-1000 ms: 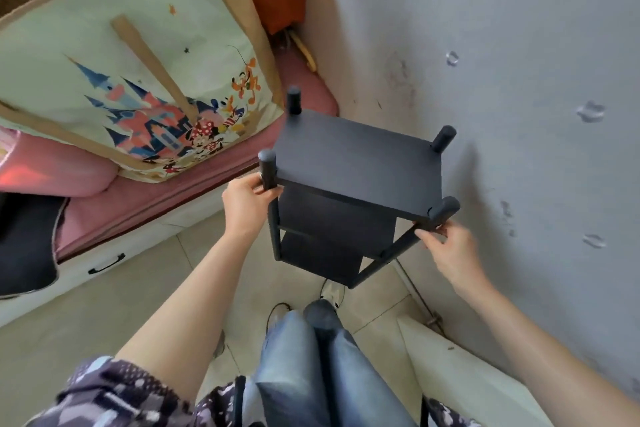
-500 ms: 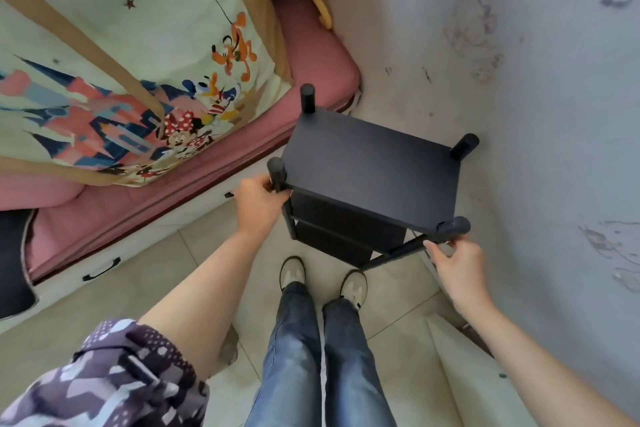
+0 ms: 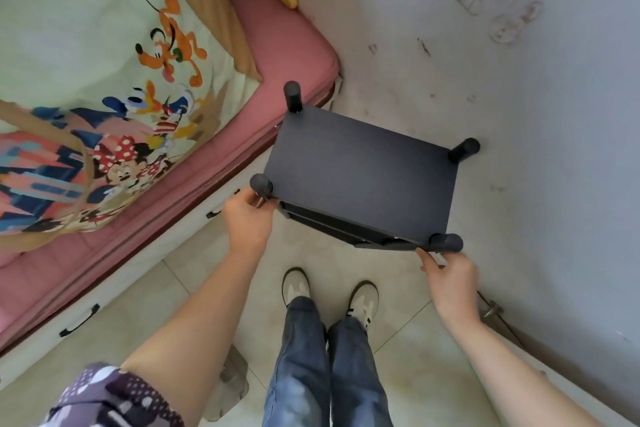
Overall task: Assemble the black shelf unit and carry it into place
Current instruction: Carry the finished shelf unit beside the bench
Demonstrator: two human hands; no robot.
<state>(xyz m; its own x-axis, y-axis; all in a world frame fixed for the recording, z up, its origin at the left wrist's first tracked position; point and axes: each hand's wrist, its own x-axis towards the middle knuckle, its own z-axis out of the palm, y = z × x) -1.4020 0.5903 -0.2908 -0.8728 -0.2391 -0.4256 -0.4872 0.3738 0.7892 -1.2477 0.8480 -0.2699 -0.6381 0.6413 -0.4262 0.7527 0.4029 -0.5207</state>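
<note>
shelf unit lower tiers hidden, bedspread cropped

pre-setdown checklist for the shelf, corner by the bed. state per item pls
1. Left hand grips the near-left post: ok.
2. Right hand holds the near-right post: fingers at it, firmness of grip cannot tell.
3. Black shelf unit assembled, four post tops showing: ok.
4. Gap to the pink mattress: cannot tell, they overlap from above.
5. Gap to the wall: cannot tell.
6. Feet on the floor: hidden under the top panel, cannot tell.
7. Shoes set back from the unit: ok.
</note>
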